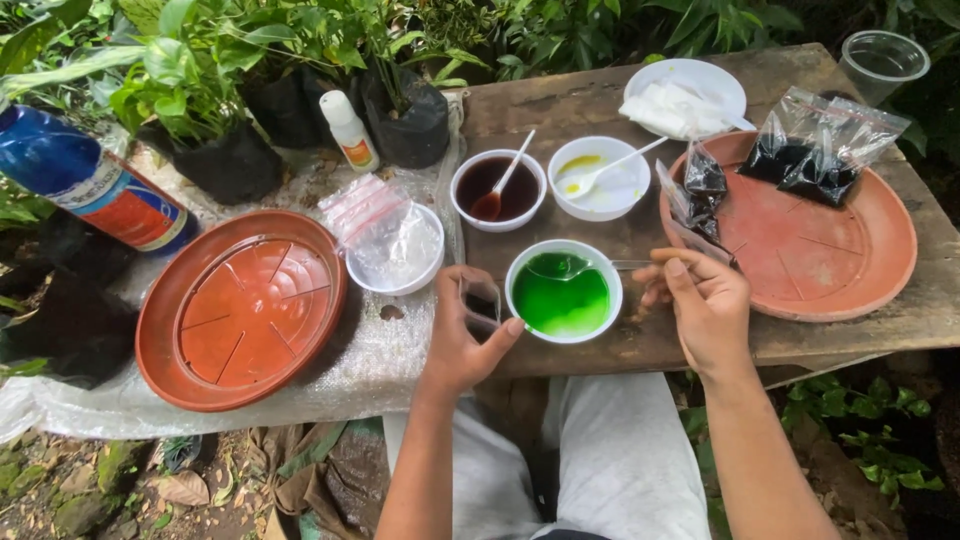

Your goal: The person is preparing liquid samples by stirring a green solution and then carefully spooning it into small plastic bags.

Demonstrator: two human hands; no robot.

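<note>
Left hand: small clear bag pinched between thumb and curled fingers.
Right hand: spoon handle gripped by closed fingers.
Green-liquid bowl: sat between both hands' fingertips.

White bowl of green liquid on wooden table, spoon resting in it, small clear bag held upright beside.

Left hand fingers curled in a pinch, right hand fingers gripping

bare planks between bowls, green-liquid bowl hemmed by saucer, spoon handles
</note>
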